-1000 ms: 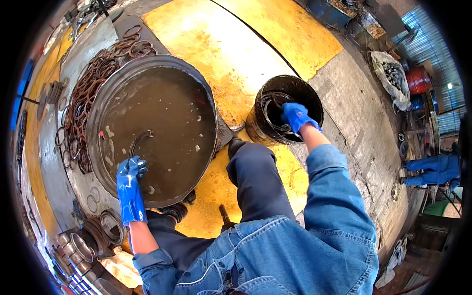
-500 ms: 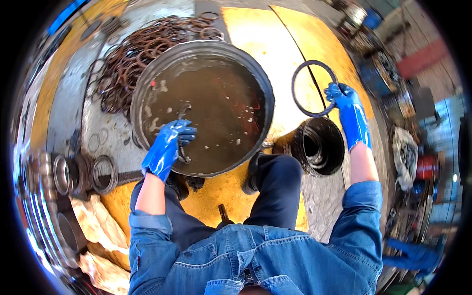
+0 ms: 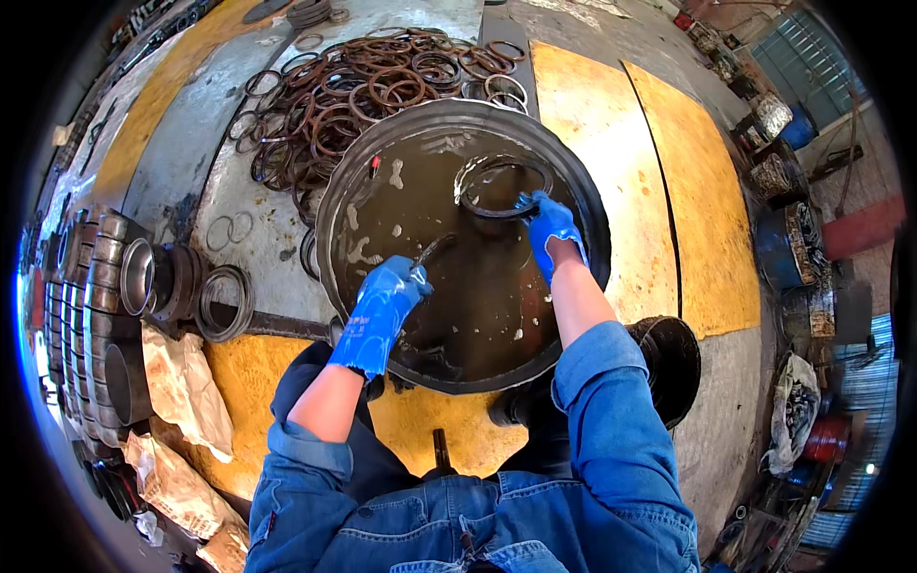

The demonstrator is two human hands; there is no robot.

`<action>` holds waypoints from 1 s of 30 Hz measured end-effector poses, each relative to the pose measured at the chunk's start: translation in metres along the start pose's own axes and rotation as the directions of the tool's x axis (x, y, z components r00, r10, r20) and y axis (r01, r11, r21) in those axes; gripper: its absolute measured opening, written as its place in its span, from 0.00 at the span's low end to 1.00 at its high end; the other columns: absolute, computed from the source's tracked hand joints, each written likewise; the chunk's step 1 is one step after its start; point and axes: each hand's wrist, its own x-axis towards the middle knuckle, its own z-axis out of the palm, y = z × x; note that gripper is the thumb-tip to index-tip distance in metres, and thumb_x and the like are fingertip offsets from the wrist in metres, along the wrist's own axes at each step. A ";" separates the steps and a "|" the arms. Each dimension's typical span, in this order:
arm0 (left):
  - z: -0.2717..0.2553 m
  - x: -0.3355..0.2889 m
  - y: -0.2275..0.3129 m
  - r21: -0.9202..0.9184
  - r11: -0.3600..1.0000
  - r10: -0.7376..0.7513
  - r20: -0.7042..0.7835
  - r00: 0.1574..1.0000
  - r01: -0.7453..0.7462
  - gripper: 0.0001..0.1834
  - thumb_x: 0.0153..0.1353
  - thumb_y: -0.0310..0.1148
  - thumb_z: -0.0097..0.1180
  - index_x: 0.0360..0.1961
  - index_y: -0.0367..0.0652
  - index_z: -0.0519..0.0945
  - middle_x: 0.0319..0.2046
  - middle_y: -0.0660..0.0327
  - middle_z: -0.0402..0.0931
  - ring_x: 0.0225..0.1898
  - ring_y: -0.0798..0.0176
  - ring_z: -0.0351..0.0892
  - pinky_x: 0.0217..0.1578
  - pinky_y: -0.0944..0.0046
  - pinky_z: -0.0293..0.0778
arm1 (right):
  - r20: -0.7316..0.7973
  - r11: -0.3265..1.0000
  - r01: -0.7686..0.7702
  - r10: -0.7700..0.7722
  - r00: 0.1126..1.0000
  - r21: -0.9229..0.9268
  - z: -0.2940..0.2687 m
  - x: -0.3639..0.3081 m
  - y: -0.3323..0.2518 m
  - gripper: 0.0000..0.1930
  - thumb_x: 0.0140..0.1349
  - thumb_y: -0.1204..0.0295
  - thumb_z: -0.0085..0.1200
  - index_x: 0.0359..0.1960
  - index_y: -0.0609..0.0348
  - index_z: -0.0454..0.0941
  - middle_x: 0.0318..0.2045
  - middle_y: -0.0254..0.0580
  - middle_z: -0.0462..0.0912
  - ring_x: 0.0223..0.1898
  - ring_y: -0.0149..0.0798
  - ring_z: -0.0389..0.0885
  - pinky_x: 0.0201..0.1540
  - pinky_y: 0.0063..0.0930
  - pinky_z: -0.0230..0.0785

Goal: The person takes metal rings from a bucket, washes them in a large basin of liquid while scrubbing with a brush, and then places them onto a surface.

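A round dark metal ring (image 3: 506,187) sits at the surface of murky brown liquid, at the far right inside a large round basin (image 3: 336,177). My blue-gloved right hand (image 3: 554,229) grips the ring's near right edge, fingers closed round it. Over the basin's near left part, my blue-gloved left hand (image 3: 390,304) is closed on a dark, narrow strip-like thing (image 3: 435,248) whose end juts out past the fingers. Its kind is not clear. White froth and a small red thing (image 3: 374,164) float toward the far left of the liquid.
Behind the basin lies a large heap of rusty rings (image 3: 358,91). A dark, open cylinder (image 3: 673,368) stands at right by my knee. To the left are metal cylinders (image 3: 100,277), stacked rings (image 3: 226,303) and brown paper (image 3: 186,382). Drums (image 3: 788,244) line the right side.
My right hand has swung left from above the dark cylinder, bringing a ring down into the basin. The left hand still grips its dark strip. The whole view has shifted.
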 end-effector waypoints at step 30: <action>-0.018 -0.027 0.054 -0.262 0.965 0.070 0.136 0.988 -0.032 0.15 0.72 0.34 0.54 0.52 0.34 0.77 0.31 0.61 0.81 0.25 0.74 0.72 0.25 0.75 0.66 | -0.457 -0.142 -0.451 0.013 0.889 -0.881 -0.460 -0.238 -0.079 0.17 0.54 0.67 0.65 0.44 0.59 0.86 0.39 0.57 0.87 0.42 0.53 0.88 0.42 0.43 0.78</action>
